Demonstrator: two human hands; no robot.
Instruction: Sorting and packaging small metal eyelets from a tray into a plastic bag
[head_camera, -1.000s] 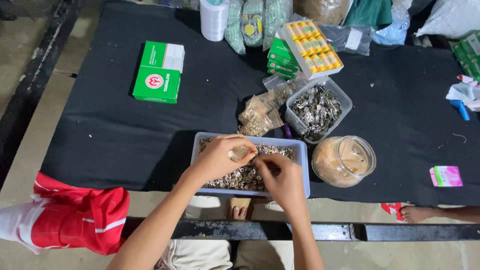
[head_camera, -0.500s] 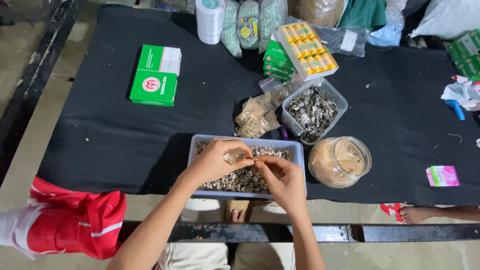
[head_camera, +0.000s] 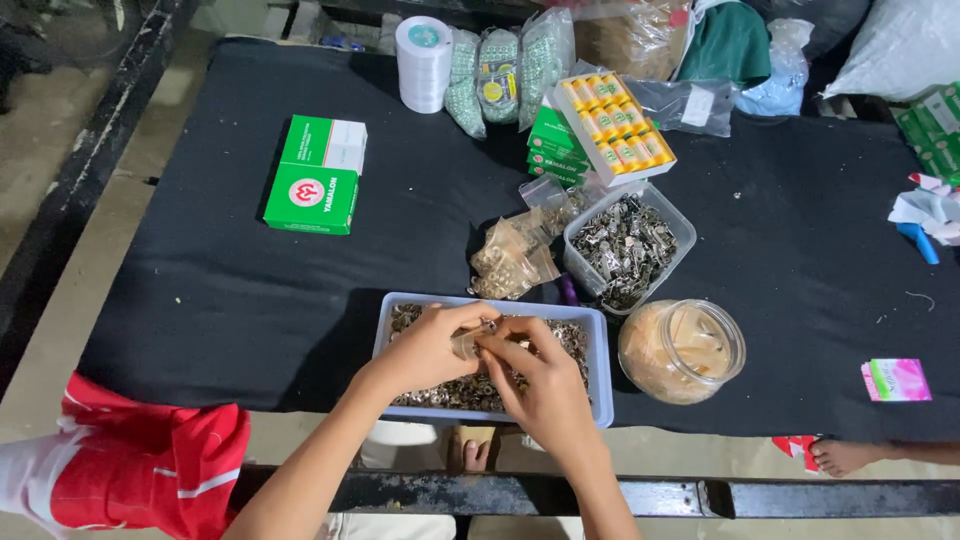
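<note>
Metal eyelets are lying in the tray (head_camera: 600, 345) directly beneath; left hand (head_camera: 425, 350) and right hand (head_camera: 545, 395) are pinching a small piece (head_camera: 468, 343) between both grips.

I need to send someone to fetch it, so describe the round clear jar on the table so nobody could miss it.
Start at the black-covered table and find the long bluish tray of small metal pieces at its near edge, where both hands work. The round clear jar stands just right of that tray. Unlike the square clear tub behind it, it is round and holds pale tan contents.
</note>
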